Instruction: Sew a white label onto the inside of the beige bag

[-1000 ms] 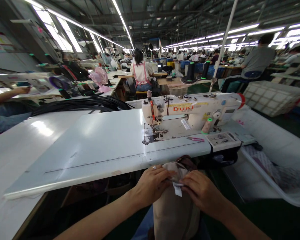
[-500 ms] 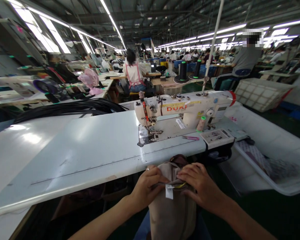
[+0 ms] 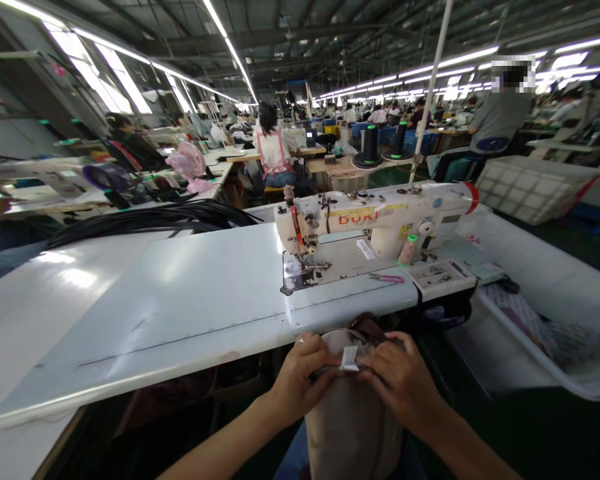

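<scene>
A taupe fabric piece (image 3: 350, 427) with a folded upper edge lies over my lap, in front of the sewing table. My left hand (image 3: 300, 375) pinches that edge on its left side, thumb below and fingers above. On the other side my right hand (image 3: 403, 380) grips the same edge with its thumb and fingers. Between the two hands a small white label (image 3: 350, 358) stands up from the edge. Dark brown material (image 3: 367, 325) shows behind the fabric. My fingers partly hide the fold.
A white sewing machine (image 3: 380, 217) stands on the pale table (image 3: 190, 293). Pink-handled thread snips (image 3: 387, 277) and a thread spool (image 3: 407, 251) lie near it. At right is a white bin (image 3: 535, 353) with cloth inside. Black strips (image 3: 155, 217) lie along the back left; people work beyond.
The label, which hung down over the fabric, now points up. A yellow strip at the fold no longer shows. My hands have shifted slightly along the edge, and the view has moved a little.
</scene>
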### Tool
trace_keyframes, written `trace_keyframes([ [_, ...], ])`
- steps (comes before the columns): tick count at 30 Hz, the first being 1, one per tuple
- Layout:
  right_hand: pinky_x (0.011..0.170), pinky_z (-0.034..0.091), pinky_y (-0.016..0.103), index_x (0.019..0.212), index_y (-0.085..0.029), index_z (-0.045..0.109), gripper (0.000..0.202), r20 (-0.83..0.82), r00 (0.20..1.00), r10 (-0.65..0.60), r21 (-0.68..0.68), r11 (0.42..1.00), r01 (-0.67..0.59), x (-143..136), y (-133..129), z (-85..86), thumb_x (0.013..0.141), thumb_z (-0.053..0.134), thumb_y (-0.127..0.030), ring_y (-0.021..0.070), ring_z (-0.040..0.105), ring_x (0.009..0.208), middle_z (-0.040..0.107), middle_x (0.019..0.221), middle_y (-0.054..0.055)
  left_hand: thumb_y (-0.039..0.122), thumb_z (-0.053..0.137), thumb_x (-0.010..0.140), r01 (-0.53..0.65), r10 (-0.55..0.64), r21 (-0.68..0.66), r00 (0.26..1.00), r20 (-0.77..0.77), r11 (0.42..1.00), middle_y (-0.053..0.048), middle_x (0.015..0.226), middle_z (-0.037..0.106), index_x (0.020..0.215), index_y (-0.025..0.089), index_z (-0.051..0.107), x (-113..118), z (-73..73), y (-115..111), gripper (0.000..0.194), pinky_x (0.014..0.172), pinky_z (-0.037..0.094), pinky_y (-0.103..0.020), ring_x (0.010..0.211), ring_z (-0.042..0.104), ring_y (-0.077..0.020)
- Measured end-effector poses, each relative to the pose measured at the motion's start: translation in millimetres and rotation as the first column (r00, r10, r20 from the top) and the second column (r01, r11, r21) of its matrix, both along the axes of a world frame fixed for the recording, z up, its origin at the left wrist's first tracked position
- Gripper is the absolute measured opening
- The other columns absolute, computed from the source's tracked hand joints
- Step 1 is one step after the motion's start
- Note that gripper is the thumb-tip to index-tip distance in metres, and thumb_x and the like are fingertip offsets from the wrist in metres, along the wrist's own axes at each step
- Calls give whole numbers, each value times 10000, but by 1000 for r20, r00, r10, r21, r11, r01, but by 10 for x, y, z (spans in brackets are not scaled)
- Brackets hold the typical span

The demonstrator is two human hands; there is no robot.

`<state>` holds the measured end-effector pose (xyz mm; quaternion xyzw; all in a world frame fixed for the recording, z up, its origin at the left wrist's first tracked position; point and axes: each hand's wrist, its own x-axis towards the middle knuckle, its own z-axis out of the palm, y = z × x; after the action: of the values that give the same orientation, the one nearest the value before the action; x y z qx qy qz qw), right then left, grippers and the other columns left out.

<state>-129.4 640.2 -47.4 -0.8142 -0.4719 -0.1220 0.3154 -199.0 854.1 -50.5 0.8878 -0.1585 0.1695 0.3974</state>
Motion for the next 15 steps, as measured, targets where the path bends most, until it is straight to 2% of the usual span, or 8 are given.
trace_keyframes([
  [1, 888, 341, 432, 998, -211, 617, 146, 39, 999, 4, 21, 1000, -5, -12, 8, -37, 857, 601, -175, 158, 598, 762, 665, 791, -15, 261, 596, 859, -14, 14, 12, 1000, 3, 1000, -43, 750, 557, 891, 194, 692, -6, 9, 0, 121, 700, 406, -324, 755, 515, -186],
  [3, 825, 376, 392, 1016, -177, 617, 190, 92, 996, 19, 77, 997, -26, -25, -14, -133, 862, 553, -85, 156, 589, 774, 663, 799, 11, 303, 663, 815, -54, 55, 8, 998, -29, 998, -51, 826, 581, 942, 195, 676, -33, 30, 15, 167, 729, 431, -326, 808, 538, -191],
  [6, 804, 399, 367, 1073, -151, 598, 240, 127, 990, 63, 126, 989, -79, -9, -97, -254, 858, 554, -54, 160, 589, 861, 674, 895, 48, 349, 732, 748, -97, 95, -22, 991, -96, 995, -72, 992, 567, 1042, 194, 636, -89, 56, 51, 346, 811, 457, -337, 934, 539, -203],
  [8, 822, 406, 363, 1093, -145, 594, 253, 150, 985, 82, 124, 987, -101, 9, -140, -289, 857, 563, -57, 164, 585, 922, 677, 947, 62, 328, 714, 770, -77, 76, -10, 992, -100, 997, -70, 1029, 552, 1057, 214, 637, -110, 68, 68, 318, 841, 454, -344, 972, 528, -202],
  [12, 836, 423, 352, 1126, -136, 596, 275, 211, 975, 67, 124, 988, -95, 13, -145, -316, 859, 575, -73, 167, 582, 969, 680, 977, 77, 237, 651, 825, -25, 27, 46, 999, -37, 999, -47, 922, 600, 968, 217, 664, -94, 65, 79, 145, 817, 441, -353, 896, 542, -187],
  [15, 808, 442, 359, 1110, -150, 608, 270, 207, 978, 31, 118, 991, -56, 0, -124, -353, 847, 597, -88, 174, 598, 926, 685, 951, 70, 157, 596, 843, -39, 34, 91, 998, 52, 995, -48, 809, 597, 913, 195, 670, -73, 19, 78, 109, 758, 454, -342, 820, 545, -182],
])
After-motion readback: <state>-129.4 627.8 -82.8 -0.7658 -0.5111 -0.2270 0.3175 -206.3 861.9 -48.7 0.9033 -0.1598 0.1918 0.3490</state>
